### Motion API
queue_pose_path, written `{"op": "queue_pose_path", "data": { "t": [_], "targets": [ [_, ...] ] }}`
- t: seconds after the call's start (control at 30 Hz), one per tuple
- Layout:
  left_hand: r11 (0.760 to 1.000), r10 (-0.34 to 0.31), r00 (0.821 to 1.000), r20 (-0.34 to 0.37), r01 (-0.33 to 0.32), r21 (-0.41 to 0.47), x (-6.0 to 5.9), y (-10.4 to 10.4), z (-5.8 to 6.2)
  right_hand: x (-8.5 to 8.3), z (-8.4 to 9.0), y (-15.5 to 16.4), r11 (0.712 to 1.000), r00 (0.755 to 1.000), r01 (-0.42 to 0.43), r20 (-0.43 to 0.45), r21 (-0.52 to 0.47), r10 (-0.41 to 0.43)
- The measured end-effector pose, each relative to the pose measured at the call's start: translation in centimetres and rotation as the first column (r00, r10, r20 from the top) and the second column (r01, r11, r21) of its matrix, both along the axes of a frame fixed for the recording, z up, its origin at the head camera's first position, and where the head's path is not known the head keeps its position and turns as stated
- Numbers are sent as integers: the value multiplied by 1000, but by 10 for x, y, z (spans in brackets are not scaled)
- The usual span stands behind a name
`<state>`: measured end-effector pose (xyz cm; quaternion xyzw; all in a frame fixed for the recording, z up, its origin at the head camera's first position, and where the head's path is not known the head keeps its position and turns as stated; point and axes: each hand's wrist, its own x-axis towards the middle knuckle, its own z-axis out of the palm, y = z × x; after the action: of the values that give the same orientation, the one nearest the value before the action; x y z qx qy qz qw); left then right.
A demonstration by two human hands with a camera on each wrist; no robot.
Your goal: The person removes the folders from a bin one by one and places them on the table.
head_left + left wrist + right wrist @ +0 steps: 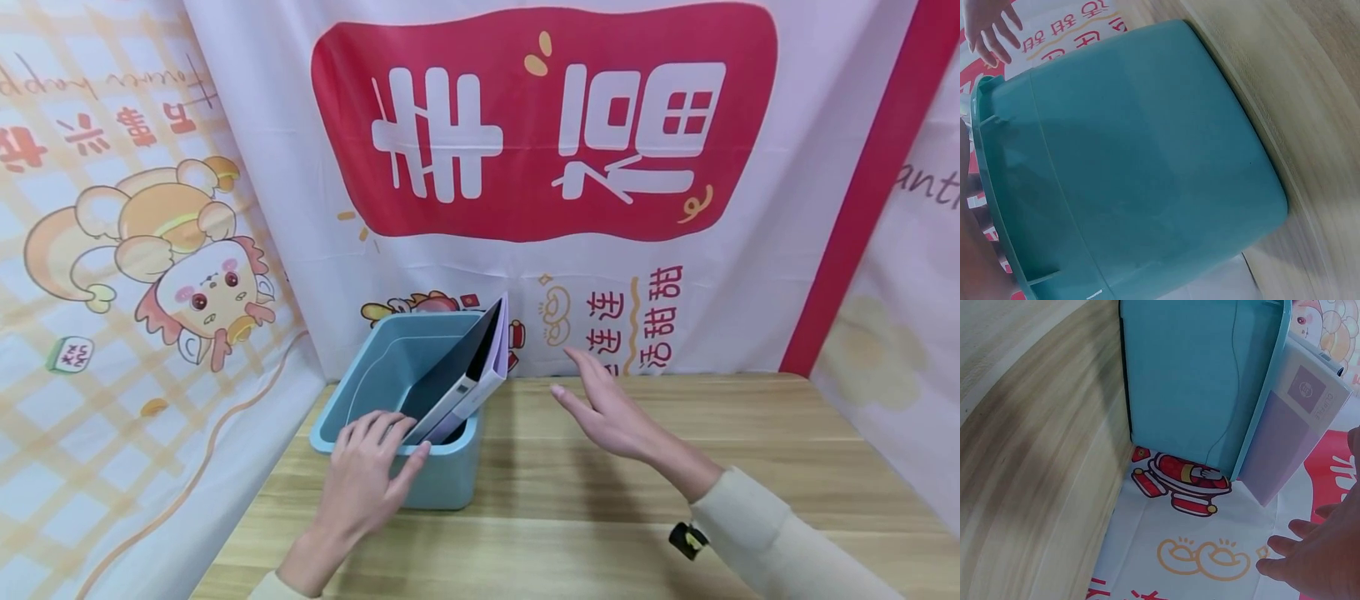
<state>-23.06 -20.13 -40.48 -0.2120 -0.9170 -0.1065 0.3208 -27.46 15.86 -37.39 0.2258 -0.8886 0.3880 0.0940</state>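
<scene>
Your left hand (367, 479) rests on the near rim of the teal bin (450, 479), fingers curled over the edge and the thumb lying along the outside of the front wall, so it grips the bin itself. Just past those fingertips, the lower corner of a lavender folder (480, 375) dips into the bin; the folder leans tilted against the bin's right wall, with its upper end sticking out above the rim beyond your grip and to its right. From the left wrist view you see mostly the bin's outer wall (1147, 162) filling the frame, standing on the wooden table (1310, 94).

Your right hand (607, 408) hovers to the right of the bin and the folder, apart from both, fingers straight and spread, holding nothing. The right wrist view shows those fingers (1310, 556) relaxed below the folder's lavender cover (1297, 437), which pokes past the bin's rim (1260, 425) without touching the hand.

Farther off, behind the bin and both hands, hangs a white backdrop (750, 275) with a big red panel (540, 125) and cartoon figures.
</scene>
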Motion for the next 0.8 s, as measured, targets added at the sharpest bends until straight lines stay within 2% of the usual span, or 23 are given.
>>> {"op": "queue_pose_path", "data": {
  "t": [0.27,0.57,0.8],
  "targets": [
    [1000,-6,1000,9,7,-15,-2,-6,-2,-3,2,-5,1000,1000,-21,12,-15,21],
    [999,-17,1000,15,18,-43,-5,-9,-5,-8,-3,-10,998,999,-43,6,-40,43],
    [998,-17,1000,10,18,-53,-6,-12,-5,-11,-2,-14,998,998,-49,35,-49,50]
  ]
}}
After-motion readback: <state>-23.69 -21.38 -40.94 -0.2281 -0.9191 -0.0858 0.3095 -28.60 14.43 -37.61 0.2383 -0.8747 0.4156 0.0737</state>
